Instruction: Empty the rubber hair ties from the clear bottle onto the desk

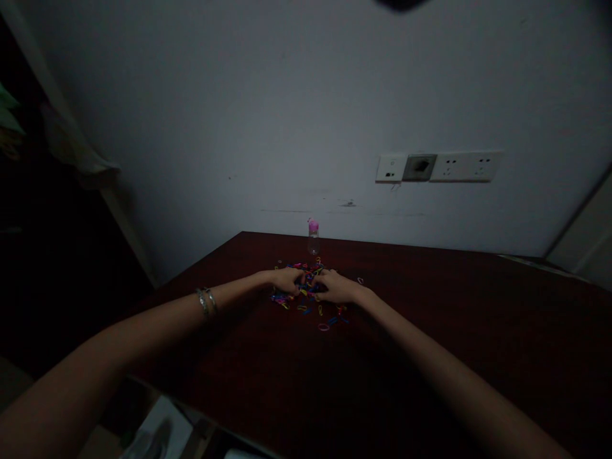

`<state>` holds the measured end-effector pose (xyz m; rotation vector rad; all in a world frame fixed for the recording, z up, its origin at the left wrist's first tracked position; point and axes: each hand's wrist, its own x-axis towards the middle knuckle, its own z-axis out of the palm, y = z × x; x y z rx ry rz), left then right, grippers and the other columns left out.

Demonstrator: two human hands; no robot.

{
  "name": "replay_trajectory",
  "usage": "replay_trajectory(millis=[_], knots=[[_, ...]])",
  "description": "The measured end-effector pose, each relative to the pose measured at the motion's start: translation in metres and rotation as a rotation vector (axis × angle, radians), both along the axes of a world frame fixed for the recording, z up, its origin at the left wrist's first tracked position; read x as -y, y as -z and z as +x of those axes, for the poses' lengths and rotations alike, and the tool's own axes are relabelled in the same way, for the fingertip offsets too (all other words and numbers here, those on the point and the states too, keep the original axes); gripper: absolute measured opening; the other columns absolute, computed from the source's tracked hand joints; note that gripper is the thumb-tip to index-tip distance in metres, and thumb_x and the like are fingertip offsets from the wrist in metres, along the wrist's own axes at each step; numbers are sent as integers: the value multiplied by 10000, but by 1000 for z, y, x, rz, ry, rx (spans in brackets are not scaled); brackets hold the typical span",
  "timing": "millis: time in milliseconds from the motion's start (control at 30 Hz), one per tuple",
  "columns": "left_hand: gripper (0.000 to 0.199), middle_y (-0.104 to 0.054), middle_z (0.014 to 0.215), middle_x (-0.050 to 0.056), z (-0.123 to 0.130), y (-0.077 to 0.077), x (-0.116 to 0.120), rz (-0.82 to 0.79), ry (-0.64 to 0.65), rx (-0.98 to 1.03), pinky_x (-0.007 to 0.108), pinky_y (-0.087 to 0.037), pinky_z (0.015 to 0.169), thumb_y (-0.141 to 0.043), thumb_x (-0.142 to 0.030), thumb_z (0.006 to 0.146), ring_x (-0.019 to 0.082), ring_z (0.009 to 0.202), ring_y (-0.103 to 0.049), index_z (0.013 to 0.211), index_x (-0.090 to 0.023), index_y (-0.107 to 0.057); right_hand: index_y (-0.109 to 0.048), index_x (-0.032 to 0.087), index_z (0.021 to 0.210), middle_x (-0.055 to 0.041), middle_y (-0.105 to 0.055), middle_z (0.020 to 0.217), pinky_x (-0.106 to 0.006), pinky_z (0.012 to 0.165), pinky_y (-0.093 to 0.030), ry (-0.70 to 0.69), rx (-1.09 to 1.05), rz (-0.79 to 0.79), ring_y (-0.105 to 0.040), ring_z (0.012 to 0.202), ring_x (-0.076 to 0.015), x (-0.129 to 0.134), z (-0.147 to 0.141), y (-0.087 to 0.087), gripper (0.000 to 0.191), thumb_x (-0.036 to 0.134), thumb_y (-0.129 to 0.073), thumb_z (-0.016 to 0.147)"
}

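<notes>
A loose pile of small, brightly coloured rubber bands lies on the dark reddish-brown table. At the pile's left side is my left hand, fingers bent and apart, touching the bands. My right hand reaches in from the right, its thumb and fingers spread over the bands. No band is plainly held in either hand, though the dim light hides the fingertips. Just behind the pile stands a small clear bottle with a pink cap. A single pink band lies nearer to me.
A pale wall rises behind the table and carries a row of sockets at the right. Below the table's front edge, an open drawer shows white items inside. Dark furniture and hanging cloth are at the left.
</notes>
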<state>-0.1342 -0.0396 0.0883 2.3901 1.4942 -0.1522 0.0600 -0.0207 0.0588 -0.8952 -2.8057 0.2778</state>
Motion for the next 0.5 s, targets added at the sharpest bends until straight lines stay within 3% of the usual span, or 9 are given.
replay_trajectory(millis=[67,233,367,500], knots=[[302,-583,837,13,3,2,-1,15,-12,6,202,-394,600,-580,-182,619,142,731,-518,920,-163,-563,-624,165,933,-110,-590,943,-302,755,-388,-29,6,19,-543,849,-212,2,-2,0,197,243,-549,769],[214,-562,731,-8,4,5,-5,52,-24,20,197,-353,541,-574,-166,614,124,651,-489,828,-160,-569,-602,129,920,-111,-616,917,-279,742,-388,-32,-91,-6,-552,846,-199,-7,-2,5,222,76,-489,736],[160,-561,721,-1,1,2,-9,147,-89,79,199,-341,537,-545,-191,646,121,645,-487,800,-152,-559,-589,141,919,-76,-625,897,-261,731,-391,42,-252,-61,-556,821,-168,-16,4,7,205,98,-480,752],[139,-578,738,17,-4,-4,-15,204,-174,167,196,-352,545,-521,-201,673,118,653,-502,790,-137,-562,-589,149,891,-40,-625,800,-243,668,-388,158,-439,-85,-551,720,-141,-19,10,-1,177,253,-473,807]])
